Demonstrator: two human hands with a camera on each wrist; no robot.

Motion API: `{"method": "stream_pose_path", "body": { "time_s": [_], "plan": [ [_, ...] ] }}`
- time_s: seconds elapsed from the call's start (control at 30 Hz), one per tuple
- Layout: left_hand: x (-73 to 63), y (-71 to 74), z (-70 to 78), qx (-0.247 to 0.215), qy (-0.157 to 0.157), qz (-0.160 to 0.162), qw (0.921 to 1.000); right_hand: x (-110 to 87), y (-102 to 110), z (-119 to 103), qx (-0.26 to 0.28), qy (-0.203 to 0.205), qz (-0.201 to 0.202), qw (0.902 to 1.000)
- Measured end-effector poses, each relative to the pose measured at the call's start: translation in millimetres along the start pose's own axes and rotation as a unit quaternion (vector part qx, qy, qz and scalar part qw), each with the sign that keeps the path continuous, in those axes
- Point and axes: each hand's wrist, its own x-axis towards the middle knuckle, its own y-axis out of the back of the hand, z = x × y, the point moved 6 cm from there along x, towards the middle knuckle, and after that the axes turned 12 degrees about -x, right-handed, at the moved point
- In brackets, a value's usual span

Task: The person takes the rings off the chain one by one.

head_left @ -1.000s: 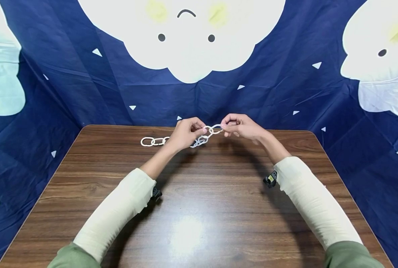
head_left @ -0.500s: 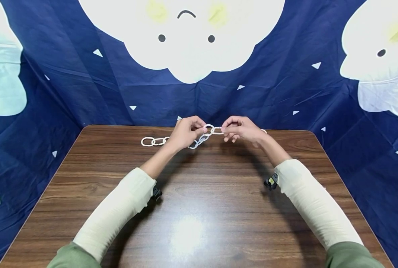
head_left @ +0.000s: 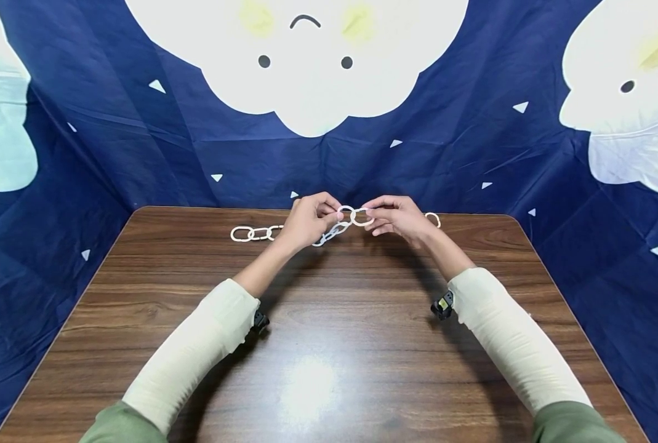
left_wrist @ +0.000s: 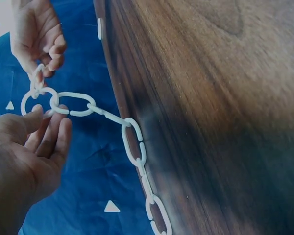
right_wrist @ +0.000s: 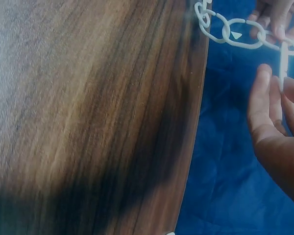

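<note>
Across the far edge of the table runs a chain of white plastic links (left_wrist: pixel 113 117), partly hidden behind the left hand in the head view. My left hand (head_left: pixel 309 220) pinches one link (left_wrist: pixel 23 103) of it between thumb and fingers, raised near the edge. Hooked through that link is an end link (right_wrist: pixel 283 66), which my right hand (head_left: pixel 397 216) pinches by its other end. From the left hand the chain sags down to the table, and its far-left end (head_left: pixel 242 227) lies flat there.
A loose white link (left_wrist: pixel 100 28) lies at the table's far edge, right of the right hand. The brown wooden table (head_left: pixel 362 320) ends just behind the hands. Blue cloth (head_left: pixel 240 154) with white clouds hangs behind and on both sides.
The end link in my right hand has turned and now shows its wide face in the head view. My right hand has shifted slightly left, and the loose link shows more. The left hand stays put.
</note>
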Motion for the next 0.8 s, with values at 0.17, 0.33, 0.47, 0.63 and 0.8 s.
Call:
{"method": "stream_pose_path", "body": {
  "time_s": [0.17,0.33,0.47,0.63,0.8],
  "plan": [
    [-1.1,-2.3,-0.2,-0.004,0.005,0.002,1.0,1.6,-5.9,3.1,0.008,-0.002,-0.009,0.9999],
    [-1.6,-3.4,0.1,-0.006,0.004,0.006,1.0,1.5,-11.6,4.4,-0.01,0.0,-0.023,0.9997],
    [-1.2,-3.5,1.2,-0.004,-0.003,0.007,1.0,0.5,-14.3,3.6,-0.016,0.003,-0.032,0.9994],
    [-1.0,-4.0,0.7,-0.003,-0.002,0.007,1.0,-0.3,-14.7,3.9,-0.015,-0.002,-0.037,0.9992],
    [-0.5,-5.4,1.8,0.001,-0.006,0.001,1.0,-1.3,-14.7,5.3,-0.013,-0.006,-0.043,0.999]
  ]
}}
